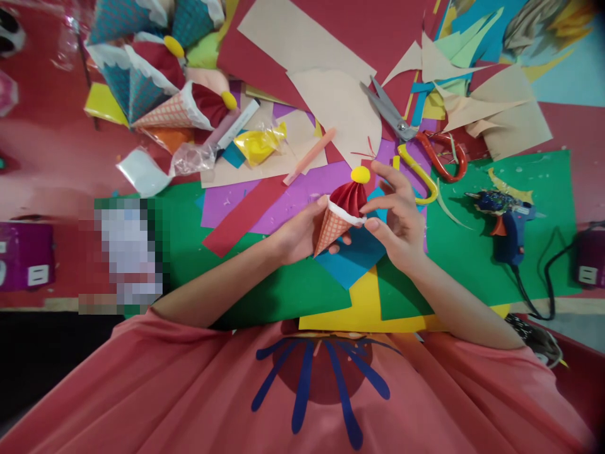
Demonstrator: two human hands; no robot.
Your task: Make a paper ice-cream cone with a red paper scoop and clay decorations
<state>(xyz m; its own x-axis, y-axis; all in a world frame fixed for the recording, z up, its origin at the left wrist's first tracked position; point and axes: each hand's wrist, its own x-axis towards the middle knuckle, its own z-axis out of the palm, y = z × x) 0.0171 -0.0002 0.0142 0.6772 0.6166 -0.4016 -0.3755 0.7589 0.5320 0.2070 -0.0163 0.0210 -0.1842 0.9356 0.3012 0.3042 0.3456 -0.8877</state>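
A craft ice cream cone (336,221) with an orange checked cone, a white wavy rim, a dark red pleated top and a yellow ball sits tilted in my left hand (302,232). The left fingers wrap round the cone from behind and below. My right hand (399,221) is at the right side of the cone, thumb and forefinger near its white rim, the other fingers bent and apart. Whether the right fingertips press on the rim or only hover beside it is hard to tell. Behind the hands lie scissors (401,129) with red and yellow handles.
More paper cones (161,113) are heaped at the upper left. A glue gun (510,233) with a black cord rests on green paper (548,183) at the right. Cut paper scraps (496,107), a pink stick (309,156) and a wrapped yellow piece (259,144) cover the far side.
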